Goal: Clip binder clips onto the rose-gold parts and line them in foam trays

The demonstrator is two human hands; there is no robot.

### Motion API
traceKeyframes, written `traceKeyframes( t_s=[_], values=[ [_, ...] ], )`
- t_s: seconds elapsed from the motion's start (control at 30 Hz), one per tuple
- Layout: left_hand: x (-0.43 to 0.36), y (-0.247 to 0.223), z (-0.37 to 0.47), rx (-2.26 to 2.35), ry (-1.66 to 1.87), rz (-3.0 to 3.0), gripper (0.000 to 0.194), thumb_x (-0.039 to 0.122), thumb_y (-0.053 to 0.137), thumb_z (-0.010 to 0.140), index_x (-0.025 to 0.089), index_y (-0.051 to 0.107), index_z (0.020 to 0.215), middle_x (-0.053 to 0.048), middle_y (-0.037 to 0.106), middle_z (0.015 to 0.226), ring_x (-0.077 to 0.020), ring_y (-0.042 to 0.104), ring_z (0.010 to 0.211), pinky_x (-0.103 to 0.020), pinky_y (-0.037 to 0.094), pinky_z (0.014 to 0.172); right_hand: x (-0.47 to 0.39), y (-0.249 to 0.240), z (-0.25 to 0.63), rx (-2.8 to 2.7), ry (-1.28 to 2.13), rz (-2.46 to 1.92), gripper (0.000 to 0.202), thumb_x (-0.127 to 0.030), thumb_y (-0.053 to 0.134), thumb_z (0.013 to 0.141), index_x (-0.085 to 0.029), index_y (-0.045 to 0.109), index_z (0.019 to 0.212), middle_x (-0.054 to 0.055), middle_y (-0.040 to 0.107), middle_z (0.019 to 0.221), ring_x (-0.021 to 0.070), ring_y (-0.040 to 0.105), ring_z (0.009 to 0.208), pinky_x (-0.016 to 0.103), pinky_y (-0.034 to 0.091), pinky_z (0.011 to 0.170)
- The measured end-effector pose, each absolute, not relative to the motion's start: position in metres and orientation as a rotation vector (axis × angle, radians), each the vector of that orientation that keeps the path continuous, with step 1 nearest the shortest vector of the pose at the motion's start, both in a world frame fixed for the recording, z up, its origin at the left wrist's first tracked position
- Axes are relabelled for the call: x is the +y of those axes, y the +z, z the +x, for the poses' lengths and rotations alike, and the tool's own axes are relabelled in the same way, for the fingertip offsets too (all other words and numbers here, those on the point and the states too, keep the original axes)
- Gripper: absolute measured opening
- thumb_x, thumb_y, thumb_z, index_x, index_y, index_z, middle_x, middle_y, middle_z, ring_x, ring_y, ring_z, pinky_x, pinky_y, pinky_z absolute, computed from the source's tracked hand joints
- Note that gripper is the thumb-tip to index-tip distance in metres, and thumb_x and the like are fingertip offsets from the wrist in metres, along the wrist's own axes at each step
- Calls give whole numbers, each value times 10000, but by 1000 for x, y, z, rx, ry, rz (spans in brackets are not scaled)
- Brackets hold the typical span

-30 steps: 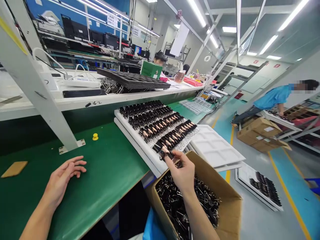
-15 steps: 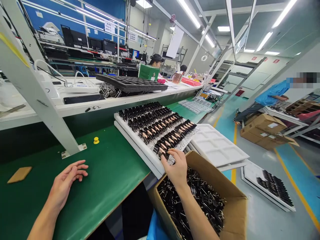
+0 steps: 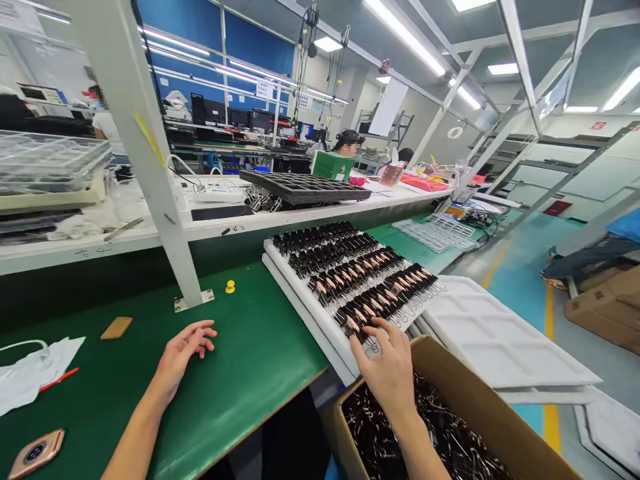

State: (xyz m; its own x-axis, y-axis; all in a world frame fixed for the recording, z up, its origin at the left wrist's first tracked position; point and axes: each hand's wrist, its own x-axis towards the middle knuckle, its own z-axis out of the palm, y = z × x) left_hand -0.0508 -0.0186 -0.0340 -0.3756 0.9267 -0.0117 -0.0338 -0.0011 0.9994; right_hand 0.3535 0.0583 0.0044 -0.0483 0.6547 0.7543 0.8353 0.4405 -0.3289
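Rows of black binder clips (image 3: 320,248) stand on a white foam tray (image 3: 305,308), and the two nearer rows show copper-coloured pieces between the clips. My right hand (image 3: 387,357) is at the near corner of the tray, thumb and fingers curved around the end clip of the front row; whether they still grip it is hard to make out. My left hand (image 3: 187,347) hovers over the green mat (image 3: 250,360) with loosely bent, parted fingers and holds nothing. Below my right forearm, a cardboard box (image 3: 465,400) holds a heap of loose black binder clips (image 3: 435,427).
Stacked white trays (image 3: 500,333) lie right of the box. On the mat are a yellow knob (image 3: 230,287), a tan piece (image 3: 117,327), a phone (image 3: 37,455) and white cloth (image 3: 40,373). A white post (image 3: 170,220) rises behind my left hand. A person (image 3: 349,148) sits beyond the shelf.
The view has swung left, so the bench and both hands appear farther right, and the phone and cloth have come into view. My right hand stays at the tray corner, its fingers slightly more spread.
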Motion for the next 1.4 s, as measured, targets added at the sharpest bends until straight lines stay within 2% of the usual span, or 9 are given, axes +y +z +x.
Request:
traceKeyframes(
  t_s=[0.1, 0.27, 0.4, 0.5, 0.63, 0.77, 1.0, 1.2, 1.4],
  values=[
    [-19, -34, -49, 1474, 1500, 988, 580, 642, 733, 781, 153, 747, 1093, -137, 735, 946, -227, 661, 719, -306, 476, 593, 47, 25, 339, -1649, -203, -1227, 304, -413, 682, 889, -192, 668, 1098, 165, 631, 1226, 334, 581, 1143, 558, 467, 984],
    [-19, -40, -48, 1480, 1523, 1008, 585, 665, 745, 754, 156, 751, 1042, -111, 713, 874, -198, 636, 665, -291, 452, 562, 28, 65, 262, -1471, 120, -811, 244, -248, 656, 905, -201, 623, 1142, 130, 651, 1115, 278, 626, 1074, 468, 509, 925],
    [-20, -47, -49, 1504, 1557, 1013, 567, 666, 739, 765, 166, 754, 1032, -92, 701, 854, -186, 628, 654, -290, 451, 566, 50, 99, 162, -1470, 575, -737, 173, -319, 558, 953, -203, 634, 1057, 97, 674, 1007, 225, 629, 920, 398, 522, 846],
    [-20, -52, -51, 1502, 1574, 1012, 572, 676, 729, 776, 164, 751, 1030, -84, 692, 846, -176, 620, 643, -286, 446, 566, 104, 123, 88, -1654, 787, -706, 156, -303, 542, 930, -199, 653, 965, 67, 705, 951, 195, 630, 873, 357, 510, 857],
    [-18, -56, -51, 1484, 1587, 1003, 615, 712, 733, 746, 155, 743, 1008, -71, 676, 814, -159, 603, 607, -269, 415, 534, 185, 146, 21, -2053, 562, -705, 241, -246, 537, 907, -162, 671, 1088, 107, 719, 1159, 224, 623, 1092, 370, 462, 996],
    [-17, -57, -49, 1486, 1602, 973, 631, 741, 735, 716, 158, 737, 956, -60, 665, 796, -151, 595, 587, -259, 400, 515, 240, 161, -6, -2481, 308, -809, 418, -367, 545, 937, -162, 623, 1293, 138, 647, 1377, 264, 564, 1281, 371, 427, 1067],
    [-18, -53, -50, 1435, 1662, 905, 577, 705, 734, 754, 157, 724, 934, -46, 649, 784, -129, 581, 576, -246, 392, 516, 303, 161, -11, -2700, 350, -928, 736, -772, 602, 796, -182, 702, 1225, 187, 680, 1321, 364, 643, 1165, 422, 485, 964],
    [-17, -57, -52, 1407, 1691, 876, 568, 693, 738, 763, 152, 723, 934, -44, 645, 770, -125, 580, 561, -240, 384, 498, 325, 154, -13, -2662, 265, -853, 805, -831, 595, 765, -175, 675, 1225, 191, 625, 1353, 315, 610, 1191, 363, 457, 983],
    [-15, -64, -53, 1392, 1708, 877, 590, 703, 739, 756, 147, 720, 953, -39, 637, 760, -121, 571, 550, -236, 378, 489, 324, 154, -13, -2657, 81, -770, 744, -818, 522, 840, -173, 639, 1192, 161, 726, 1149, 288, 668, 1022, 339, 459, 839]
  ],
)
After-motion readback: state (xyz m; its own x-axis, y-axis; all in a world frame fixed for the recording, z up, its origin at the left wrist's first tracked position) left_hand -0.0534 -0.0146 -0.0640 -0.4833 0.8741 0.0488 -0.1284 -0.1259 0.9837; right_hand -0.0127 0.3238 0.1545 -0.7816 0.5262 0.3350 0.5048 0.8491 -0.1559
